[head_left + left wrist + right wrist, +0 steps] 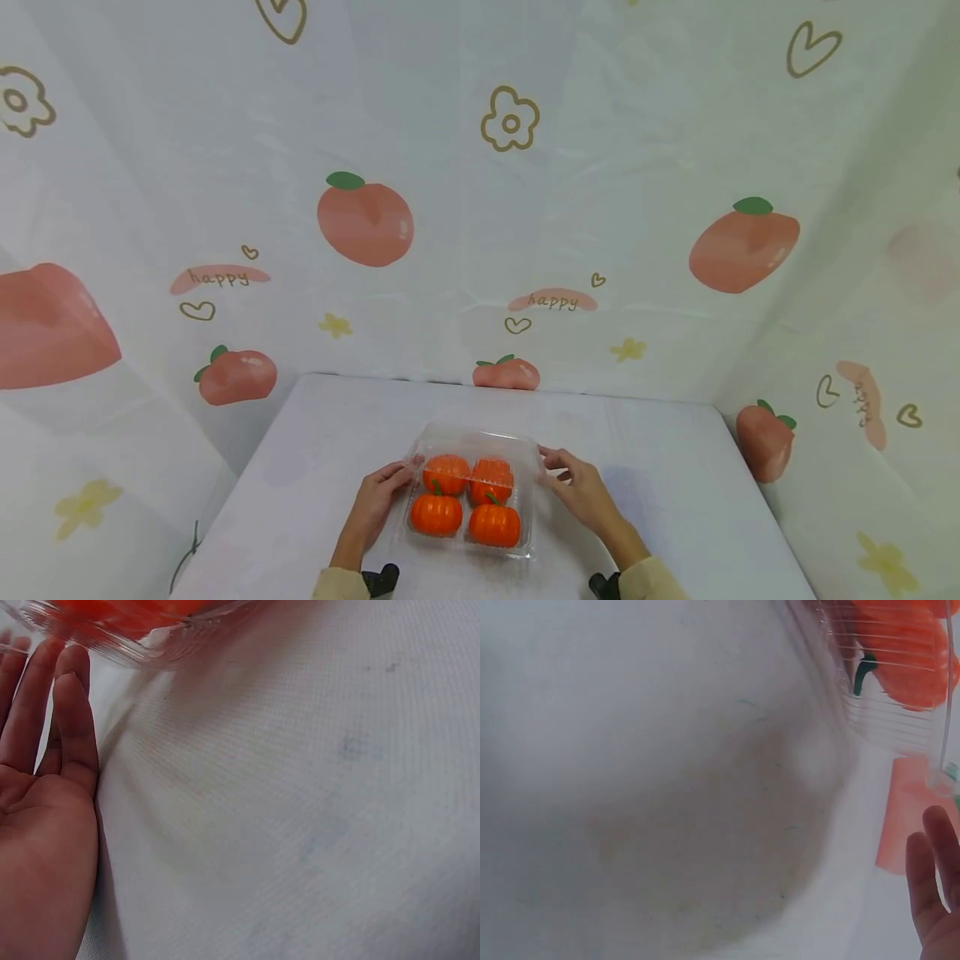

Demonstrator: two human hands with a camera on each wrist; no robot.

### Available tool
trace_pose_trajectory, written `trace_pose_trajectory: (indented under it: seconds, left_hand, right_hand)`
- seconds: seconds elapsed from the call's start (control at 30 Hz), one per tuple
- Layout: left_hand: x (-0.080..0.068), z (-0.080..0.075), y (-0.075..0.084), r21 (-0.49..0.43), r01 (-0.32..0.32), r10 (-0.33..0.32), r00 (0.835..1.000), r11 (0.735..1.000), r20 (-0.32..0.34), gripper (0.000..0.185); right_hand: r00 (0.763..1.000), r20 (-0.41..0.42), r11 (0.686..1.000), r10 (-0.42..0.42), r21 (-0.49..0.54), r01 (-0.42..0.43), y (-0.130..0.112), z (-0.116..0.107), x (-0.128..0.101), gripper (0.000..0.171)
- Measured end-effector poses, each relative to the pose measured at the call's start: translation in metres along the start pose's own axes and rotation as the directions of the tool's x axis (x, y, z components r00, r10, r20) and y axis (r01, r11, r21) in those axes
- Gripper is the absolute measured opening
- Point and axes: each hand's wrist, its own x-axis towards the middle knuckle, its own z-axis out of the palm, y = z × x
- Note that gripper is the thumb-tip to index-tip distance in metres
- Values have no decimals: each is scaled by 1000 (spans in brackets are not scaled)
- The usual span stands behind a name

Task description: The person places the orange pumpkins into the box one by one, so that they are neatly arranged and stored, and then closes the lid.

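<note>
Bright even light, soft shadows, blurry wrist views

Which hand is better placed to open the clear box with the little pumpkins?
Probably the right hand: its fingertips touch the lid edge of the clear box. The left hand lies flat against the other side.

Four small orange pumpkins are sitting in the clear plastic clamshell box near the white table's front edge, hands flanking it.
</note>
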Motion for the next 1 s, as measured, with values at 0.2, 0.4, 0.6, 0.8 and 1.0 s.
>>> trace_pose_trajectory:
  seconds: [0.2, 0.4, 0.6, 0.8, 1.0]
  left_hand:
    - [0, -2, -1, -15, -2, 2, 999, 1000, 33, 58]
    - [-3, 0, 2, -26, 2, -1, 999, 1000, 42, 65]
    - [-2, 1, 3, -36, 7, -7, 1000, 999, 23, 59]
    - [-1, 0, 2, -53, 10, -8, 1000, 999, 28, 51]
    - [-1, 1, 4, -42, 7, -6, 1000, 999, 26, 50]
  right_hand:
    - [1000, 20, 999, -22, -44, 23, 4, 3, -6, 30]
    - [997, 70, 996, -27, -78, 33, 7, 3, -12, 35]
    - [995, 92, 995, -39, -88, 48, 10, 5, -18, 52]
    - [992, 99, 991, -79, -101, 89, 14, 8, -26, 60]
    - [987, 92, 986, -129, -89, 137, 16, 10, -32, 62]
